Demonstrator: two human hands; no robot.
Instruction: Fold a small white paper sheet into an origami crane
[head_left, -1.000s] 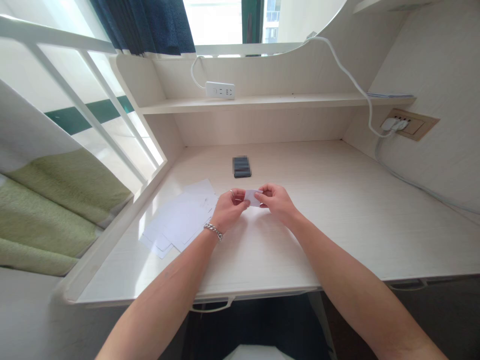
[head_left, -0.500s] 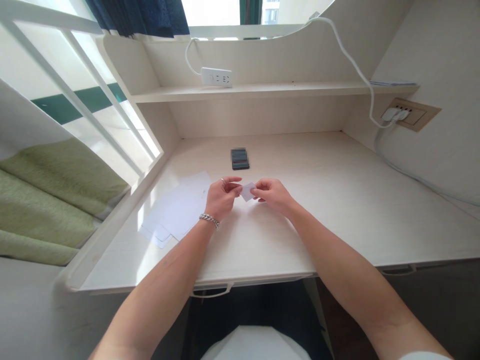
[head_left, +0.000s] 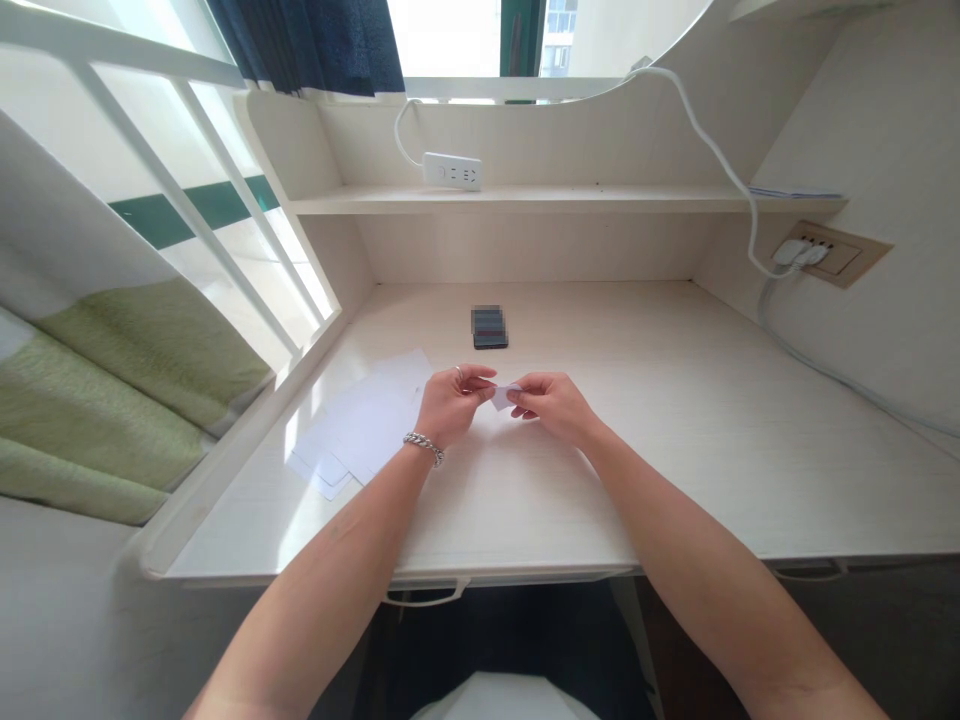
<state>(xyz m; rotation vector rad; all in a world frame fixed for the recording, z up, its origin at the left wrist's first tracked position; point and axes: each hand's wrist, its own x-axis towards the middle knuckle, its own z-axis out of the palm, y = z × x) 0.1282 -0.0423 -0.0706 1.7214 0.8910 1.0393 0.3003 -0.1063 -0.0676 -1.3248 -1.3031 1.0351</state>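
Note:
A small white piece of paper [head_left: 502,398] is pinched between my two hands over the middle of the desk. My left hand [head_left: 454,402] grips its left side between thumb and fingers; a ring and a chain bracelet show on that hand and wrist. Fingertips of my right hand [head_left: 551,405] press on the right side of the paper. Whether the paper is folded I cannot make out. Several white sheets [head_left: 367,425] lie overlapping to the left of my left hand. Beyond my hands a dark phone-like object [head_left: 490,328], partly blurred, lies on the desk.
The pale wooden desk [head_left: 675,440] has a shelf [head_left: 555,202] along its back, bearing a white power strip [head_left: 452,171]. A white cable [head_left: 712,140] runs down to a wall socket [head_left: 832,253] at right. White rails [head_left: 180,200] and a green-and-white cloth [head_left: 142,380] border the left side.
The view has tilted up slightly, so everything sits a little lower and further right. Both hands still hold the small paper, which now shows less of its surface between the fingers.

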